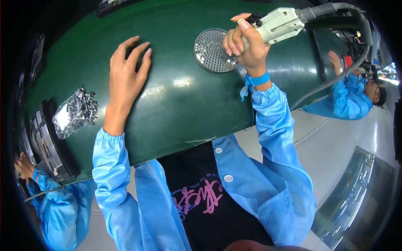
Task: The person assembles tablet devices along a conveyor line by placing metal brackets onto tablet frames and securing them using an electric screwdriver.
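Observation:
My right hand (247,44) is wrapped round a pale green electric screwdriver (281,26), with a ribbed cable sleeve at its far end. The tool's tip is hidden behind my fingers, over the right side of a round metal tray (206,50). Many small holes dot this tray, and shiny bits sit in some of them; I cannot make out what they are. My left hand (129,71) rests on the green table, palm down with fingers apart and slightly bent, holding nothing. A blue band circles my right wrist.
Left of my left hand lies a clear plastic bag of small metal parts (79,109). Beyond it are black laptop-like chassis (49,142). A grey cable (335,79) hangs at the right. Co-workers in blue sit at the right (345,98) and left (63,209).

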The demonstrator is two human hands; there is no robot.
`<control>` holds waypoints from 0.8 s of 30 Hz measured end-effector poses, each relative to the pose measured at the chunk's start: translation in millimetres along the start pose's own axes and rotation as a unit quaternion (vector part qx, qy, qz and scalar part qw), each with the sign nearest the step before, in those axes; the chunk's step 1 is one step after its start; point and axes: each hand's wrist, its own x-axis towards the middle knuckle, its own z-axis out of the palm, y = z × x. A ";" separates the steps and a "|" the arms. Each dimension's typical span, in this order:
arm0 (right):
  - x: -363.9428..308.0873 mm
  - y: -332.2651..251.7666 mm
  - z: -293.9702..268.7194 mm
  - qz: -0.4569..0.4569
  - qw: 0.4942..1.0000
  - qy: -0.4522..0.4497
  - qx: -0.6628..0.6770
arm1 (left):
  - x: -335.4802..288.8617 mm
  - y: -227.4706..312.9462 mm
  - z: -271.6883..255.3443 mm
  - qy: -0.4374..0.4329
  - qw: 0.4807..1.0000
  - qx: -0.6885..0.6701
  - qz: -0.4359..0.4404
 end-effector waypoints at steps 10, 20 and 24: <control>0.8 2.1 3.2 0.005 1.000 0.012 -0.020 | -0.7 -0.3 1.1 -0.005 1.000 0.002 -0.003; 0.5 2.3 3.8 -0.002 1.000 0.022 -0.022 | -0.9 0.4 0.6 -0.005 1.000 -0.009 -0.007; 1.4 4.0 1.8 -0.016 0.999 0.018 -0.028 | -0.8 2.0 0.6 -0.007 1.000 -0.018 -0.015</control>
